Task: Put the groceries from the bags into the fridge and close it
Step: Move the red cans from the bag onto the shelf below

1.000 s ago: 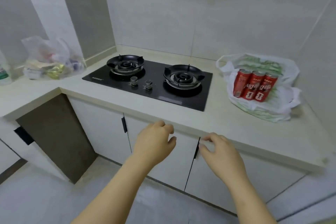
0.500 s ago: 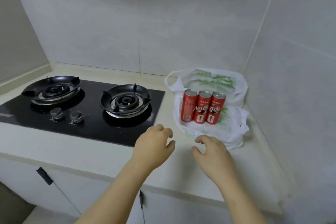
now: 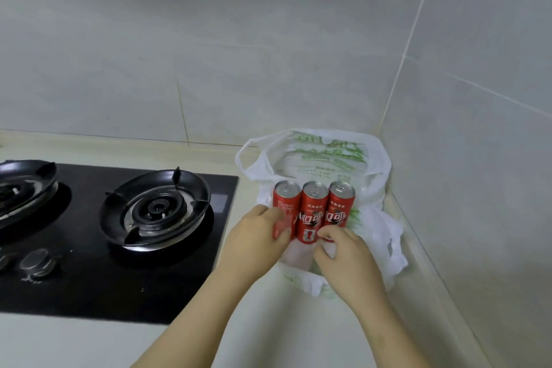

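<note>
Cans: three, red, upright, in a touching row on the white bag. The bag lies opened out in the counter corner, handles slack.

Left hand grasps the left can, thumb low on its front, other fingers curled round its outer side. Right hand sits over the bag's near edge. Its fingers are curled, tips at the foot of the right can; cannot tell whether they grip it. Forearms bare.

Counter: pale, under and in front of the bag. Hob: black glass, just left of the bag. Burner on its near end, knob farther left, second burner cut by the frame edge. Wall: grey tile, behind and right of the bag.
</note>
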A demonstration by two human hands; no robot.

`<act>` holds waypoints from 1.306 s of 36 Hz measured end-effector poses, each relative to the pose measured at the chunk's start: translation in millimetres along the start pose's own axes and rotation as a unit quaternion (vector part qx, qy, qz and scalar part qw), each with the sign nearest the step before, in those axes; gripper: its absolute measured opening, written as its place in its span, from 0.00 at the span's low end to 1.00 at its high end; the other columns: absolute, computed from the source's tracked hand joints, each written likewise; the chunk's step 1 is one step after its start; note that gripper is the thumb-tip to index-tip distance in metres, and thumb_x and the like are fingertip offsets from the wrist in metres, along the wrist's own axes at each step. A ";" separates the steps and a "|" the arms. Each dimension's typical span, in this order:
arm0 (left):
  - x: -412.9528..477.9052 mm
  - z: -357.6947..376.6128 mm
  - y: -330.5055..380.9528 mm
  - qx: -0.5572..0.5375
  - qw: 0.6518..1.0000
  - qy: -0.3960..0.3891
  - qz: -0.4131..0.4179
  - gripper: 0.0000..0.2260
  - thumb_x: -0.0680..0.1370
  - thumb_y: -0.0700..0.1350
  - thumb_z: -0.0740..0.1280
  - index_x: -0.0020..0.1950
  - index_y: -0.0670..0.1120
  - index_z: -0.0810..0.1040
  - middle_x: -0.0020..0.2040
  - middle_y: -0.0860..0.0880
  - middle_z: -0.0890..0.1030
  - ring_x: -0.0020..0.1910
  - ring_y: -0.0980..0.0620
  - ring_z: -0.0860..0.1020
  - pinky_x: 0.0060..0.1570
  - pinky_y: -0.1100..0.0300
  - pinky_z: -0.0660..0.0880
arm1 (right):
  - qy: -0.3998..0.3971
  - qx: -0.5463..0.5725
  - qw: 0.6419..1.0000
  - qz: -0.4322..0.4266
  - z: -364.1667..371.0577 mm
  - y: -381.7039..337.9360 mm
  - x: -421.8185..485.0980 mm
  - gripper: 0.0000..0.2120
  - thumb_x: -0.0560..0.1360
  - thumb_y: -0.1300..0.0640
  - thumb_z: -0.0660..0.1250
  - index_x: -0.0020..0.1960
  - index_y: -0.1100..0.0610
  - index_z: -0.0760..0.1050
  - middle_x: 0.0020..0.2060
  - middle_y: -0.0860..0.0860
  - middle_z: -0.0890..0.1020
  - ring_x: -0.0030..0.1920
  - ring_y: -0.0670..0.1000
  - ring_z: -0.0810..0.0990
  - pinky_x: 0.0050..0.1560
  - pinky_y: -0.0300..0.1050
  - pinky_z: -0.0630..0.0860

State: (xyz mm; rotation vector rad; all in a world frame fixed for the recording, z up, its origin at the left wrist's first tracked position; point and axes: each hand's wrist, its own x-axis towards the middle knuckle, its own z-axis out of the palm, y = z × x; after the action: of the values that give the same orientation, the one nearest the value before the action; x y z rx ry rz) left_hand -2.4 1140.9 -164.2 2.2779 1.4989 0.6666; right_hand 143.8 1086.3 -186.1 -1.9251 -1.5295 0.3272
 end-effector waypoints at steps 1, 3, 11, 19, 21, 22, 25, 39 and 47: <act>8.8 -0.9 -1.5 -0.002 1.000 0.005 0.002 0.11 0.77 0.49 0.62 0.56 0.46 0.76 0.53 0.50 0.75 0.51 0.52 0.75 0.47 0.59 0.72 | 0.016 0.006 1.000 -0.003 1.1 -2.4 6.9 0.09 0.72 0.57 0.65 0.53 0.53 0.76 0.49 0.47 0.78 0.52 0.50 0.76 0.52 0.46 0.74; 26.6 -1.1 -4.9 -0.002 1.000 0.014 0.012 0.12 0.77 0.49 0.61 0.58 0.47 0.76 0.54 0.50 0.75 0.53 0.52 0.74 0.48 0.58 0.72 | 0.053 -0.007 0.999 0.000 4.5 -6.2 20.7 0.14 0.72 0.58 0.67 0.57 0.54 0.75 0.52 0.49 0.78 0.55 0.53 0.76 0.54 0.49 0.73; 69.0 17.5 -23.7 0.040 0.993 0.019 0.109 0.22 0.71 0.52 0.56 0.60 0.47 0.77 0.58 0.52 0.79 0.58 0.49 0.77 0.48 0.55 0.77 | 0.023 -0.171 0.985 0.003 22.9 -10.7 60.3 0.29 0.76 0.50 0.60 0.74 0.49 0.56 0.75 0.49 0.55 0.74 0.55 0.52 0.71 0.51 0.55; 73.7 29.8 -38.9 0.081 0.989 -0.051 0.111 0.37 0.64 0.60 0.42 0.66 0.47 0.72 0.67 0.53 0.72 0.69 0.50 0.67 0.59 0.52 0.69 | 0.007 -0.221 0.975 0.011 52.8 2.8 64.0 0.33 0.60 0.51 0.69 0.65 0.55 0.73 0.64 0.53 0.76 0.64 0.61 0.73 0.56 0.62 0.73; 74.1 27.7 -39.2 0.075 0.990 -0.065 0.096 0.42 0.61 0.61 0.36 0.69 0.50 0.68 0.71 0.56 0.67 0.72 0.54 0.60 0.64 0.56 0.62 | 0.013 -0.245 0.969 0.003 48.2 0.8 64.5 0.32 0.59 0.50 0.66 0.63 0.55 0.75 0.63 0.53 0.77 0.63 0.61 0.75 0.54 0.62 0.74; 74.9 26.5 -38.7 0.076 0.991 -0.066 0.093 0.43 0.60 0.61 0.36 0.69 0.51 0.67 0.71 0.57 0.66 0.72 0.54 0.59 0.64 0.58 0.61 | 0.009 -0.238 0.971 0.002 44.9 -1.7 64.9 0.31 0.64 0.52 0.66 0.67 0.54 0.71 0.68 0.52 0.72 0.68 0.60 0.69 0.61 0.62 0.70; 76.1 28.4 -39.1 0.081 0.991 -0.059 0.086 0.35 0.66 0.61 0.41 0.69 0.52 0.66 0.71 0.58 0.65 0.72 0.55 0.59 0.63 0.58 0.62 | -0.017 -0.206 0.978 0.008 45.5 2.3 65.3 0.31 0.76 0.51 0.60 0.76 0.49 0.51 0.76 0.47 0.51 0.76 0.53 0.45 0.73 0.53 0.46; 79.2 44.9 -40.1 0.079 0.988 0.078 0.109 0.13 0.65 0.49 0.55 0.39 0.47 0.76 0.40 0.53 0.79 0.43 0.50 0.81 0.33 0.59 0.75 | 0.055 -0.128 0.990 0.021 40.4 8.2 57.7 0.11 0.70 0.62 0.68 0.51 0.60 0.72 0.69 0.55 0.68 0.63 0.58 0.72 0.56 0.50 0.71; 73.7 51.9 -45.7 0.055 0.996 0.019 0.068 0.16 0.78 0.46 0.59 0.65 0.48 0.68 0.76 0.51 0.55 0.76 0.51 0.53 0.69 0.56 0.57 | 0.015 -0.093 0.995 0.024 38.5 10.3 64.5 0.14 0.72 0.58 0.67 0.39 0.52 0.61 0.70 0.51 0.65 0.68 0.51 0.65 0.60 0.41 0.66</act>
State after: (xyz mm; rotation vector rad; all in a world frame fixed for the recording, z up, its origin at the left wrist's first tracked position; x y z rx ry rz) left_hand 16.0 1225.6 -216.3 2.4808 1.4403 0.6857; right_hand 148.8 1158.4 -209.2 -2.1032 -1.5441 0.1804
